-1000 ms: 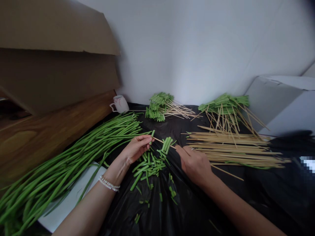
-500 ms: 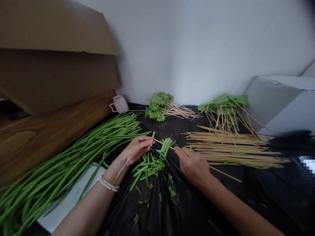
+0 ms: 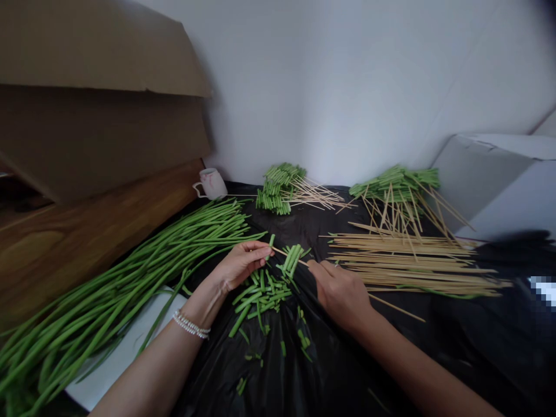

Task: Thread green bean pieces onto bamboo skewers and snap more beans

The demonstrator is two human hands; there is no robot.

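Note:
My right hand [image 3: 341, 292] is closed around a thin wooden skewer [image 3: 279, 251] that points left. Several short green stem pieces [image 3: 292, 260] are threaded side by side along it. At the skewer's left tip, my left hand [image 3: 247, 263] pinches one cut green stem piece [image 3: 271, 244] between thumb and fingers. A loose pile of cut pieces [image 3: 264, 298] lies just below, on black plastic sheeting [image 3: 278, 388]. Long uncut green stems [image 3: 143, 289], like garlic shoots or long beans, stretch out left of my left hand.
Loose skewers [image 3: 417, 266] lie in rows at the right. Filled skewers [image 3: 282, 185] are stacked at the back, with another filled stack [image 3: 399, 182] at back right. A mug [image 3: 212, 184] stands by the wall. A cardboard box [image 3: 104, 133] rises at left, a white box [image 3: 495, 179] at right.
Almost nothing differs. Both hands keep the same place on the skewer and stem piece, with only a very slight shift.

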